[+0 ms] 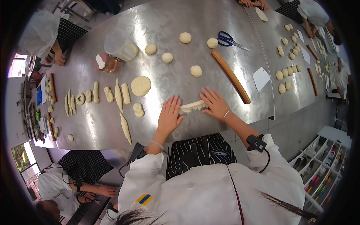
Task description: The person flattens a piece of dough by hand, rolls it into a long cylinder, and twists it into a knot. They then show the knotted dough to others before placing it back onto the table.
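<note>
A rope of pale dough (192, 106) with a ragged lower edge lies on the steel table between my hands. My left hand (170, 115) rests flat at its left end, fingers stretched out. At the other end, my right hand (215, 104) lies flat with its fingers spread, covering the tip of the dough. Neither hand is closed around it. Left of my hands are a flat dough disc (141, 86), a small knotted piece (138, 110) and a row of shaped dough pieces, among them a dough ring (80, 99).
A wooden rolling pin (230, 77), a white scraper (261, 78) and blue-handled scissors (229, 40) lie to the right. Several dough balls (196, 71) sit farther back, near a clear plastic jug (125, 48) and a jar (107, 63). Other people stand around the table (161, 22).
</note>
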The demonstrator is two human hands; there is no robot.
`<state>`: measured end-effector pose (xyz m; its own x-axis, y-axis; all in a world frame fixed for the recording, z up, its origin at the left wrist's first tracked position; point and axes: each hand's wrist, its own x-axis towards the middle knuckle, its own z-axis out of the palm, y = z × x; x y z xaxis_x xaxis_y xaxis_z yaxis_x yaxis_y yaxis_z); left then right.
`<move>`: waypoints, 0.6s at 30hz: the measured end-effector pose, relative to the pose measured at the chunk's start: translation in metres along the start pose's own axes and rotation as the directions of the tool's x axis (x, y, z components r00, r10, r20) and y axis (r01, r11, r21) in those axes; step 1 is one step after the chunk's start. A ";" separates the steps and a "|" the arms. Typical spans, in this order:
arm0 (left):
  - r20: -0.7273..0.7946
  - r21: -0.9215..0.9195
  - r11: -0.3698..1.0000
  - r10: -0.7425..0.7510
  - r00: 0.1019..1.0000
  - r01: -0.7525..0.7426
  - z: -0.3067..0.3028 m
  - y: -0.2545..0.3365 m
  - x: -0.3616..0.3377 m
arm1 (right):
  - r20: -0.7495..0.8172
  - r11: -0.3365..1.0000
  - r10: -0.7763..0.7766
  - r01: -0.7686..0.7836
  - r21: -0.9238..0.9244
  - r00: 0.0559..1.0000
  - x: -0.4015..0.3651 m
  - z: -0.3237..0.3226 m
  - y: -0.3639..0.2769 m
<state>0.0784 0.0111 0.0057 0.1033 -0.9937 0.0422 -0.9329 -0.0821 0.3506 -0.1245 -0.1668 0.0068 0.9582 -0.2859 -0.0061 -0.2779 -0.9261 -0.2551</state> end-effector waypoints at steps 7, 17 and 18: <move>0.076 -0.051 0.993 0.108 0.991 -0.104 0.006 -0.005 -0.002 | 0.028 0.991 -0.108 0.106 0.083 0.994 -0.006 0.015 -0.001; -0.027 0.005 0.998 -0.060 0.998 0.061 0.003 0.014 -0.026 | -0.020 0.999 0.024 -0.023 0.033 1.000 -0.016 0.006 -0.017; -0.023 0.002 0.998 -0.060 0.998 0.060 0.003 0.014 -0.021 | -0.016 0.999 0.027 -0.027 0.035 0.999 -0.010 0.008 -0.016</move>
<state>0.0622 0.0306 0.0066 0.1669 -0.9851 0.0426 -0.9258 -0.1417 0.3505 -0.1288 -0.1470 0.0031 0.9491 -0.3150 0.0027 -0.3008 -0.9089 -0.2887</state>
